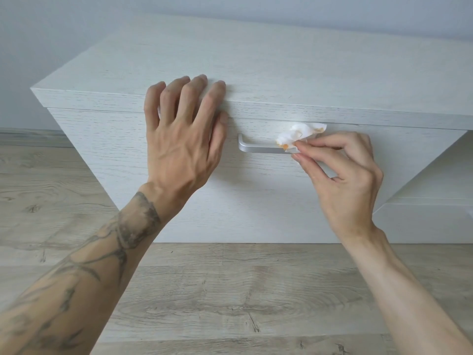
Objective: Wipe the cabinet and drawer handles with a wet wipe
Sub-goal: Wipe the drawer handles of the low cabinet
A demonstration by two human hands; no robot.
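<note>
A white wood-grain cabinet (256, 62) stands low on the floor, its drawer front (256, 201) facing me. A silver bar handle (258, 148) runs across the upper part of the drawer front. My right hand (343, 180) pinches a crumpled white wet wipe (299, 134) with orange stains against the right end of the handle, hiding that end. My left hand (181, 134) rests with spread fingers on the cabinet's top front edge, just left of the handle.
Light grey wood-plank floor (230, 298) spreads below and to the left of the cabinet. On the right, an open recess and a lower white unit (430, 216) adjoin the drawer. A plain pale wall (76, 21) stands behind.
</note>
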